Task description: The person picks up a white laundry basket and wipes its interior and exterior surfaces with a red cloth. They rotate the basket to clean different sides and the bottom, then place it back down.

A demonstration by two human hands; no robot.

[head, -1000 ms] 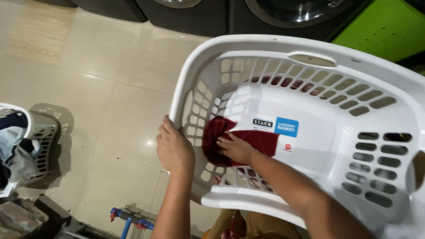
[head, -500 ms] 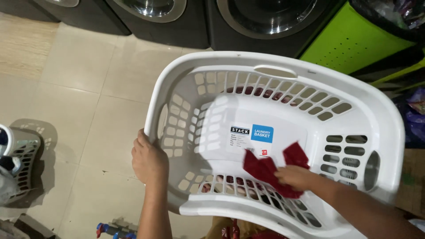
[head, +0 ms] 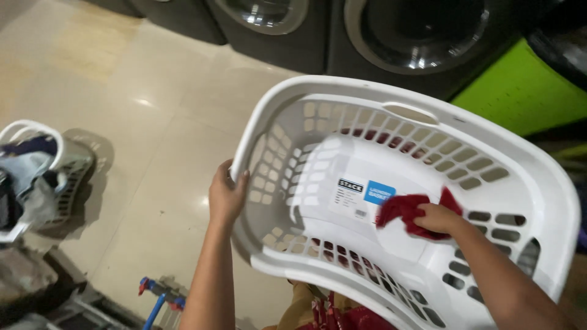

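Pale floor tiles (head: 122, 91) spread below me, with 2 dark washers (head: 428, 36) along the far side and a green bin (head: 520, 91) at the right. I hold a white basket (head: 550, 183) tipped toward me, its long axis running from my left to my right. My left hand (head: 226, 198) is closed over the basket's left rim, fingers curled inside. My right hand (head: 437, 217) is down on the basket's floor near its right end, pinching a red cloth (head: 403, 208) that bunches out to the left of my fingers, just beside a blue-and-white label (head: 367, 192). That cloth is far nearer my right hand. Another basket (head: 67, 168) with clothes sits on the floor at the left edge.
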